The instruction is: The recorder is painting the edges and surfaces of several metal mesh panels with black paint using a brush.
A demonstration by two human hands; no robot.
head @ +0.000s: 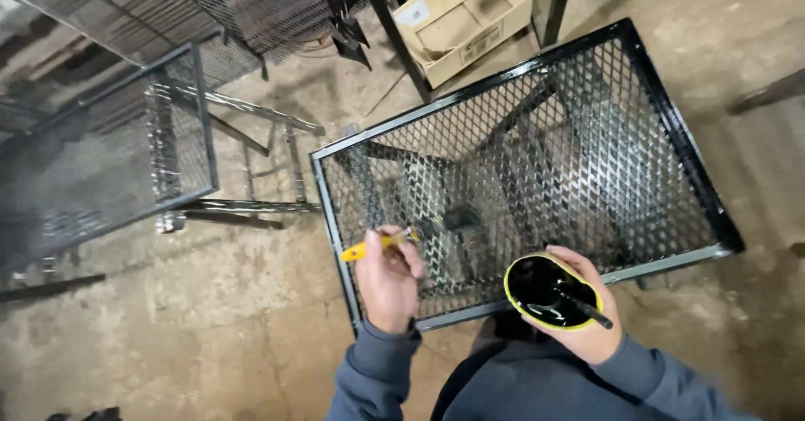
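The one camera sat on my head and looked steeply down over my chest at the concrete floor. It faced forward and down, close enough that my left hand and right hand filled the lower middle. The black mesh frame lay just ahead, spreading up to the right. Farther racks crossed the top left edge.

Bare floor lies open left of the mesh panel, between it and the mesh frame at the far left. Metal bars cross that gap farther back. A cardboard box blocks the panel's far edge.
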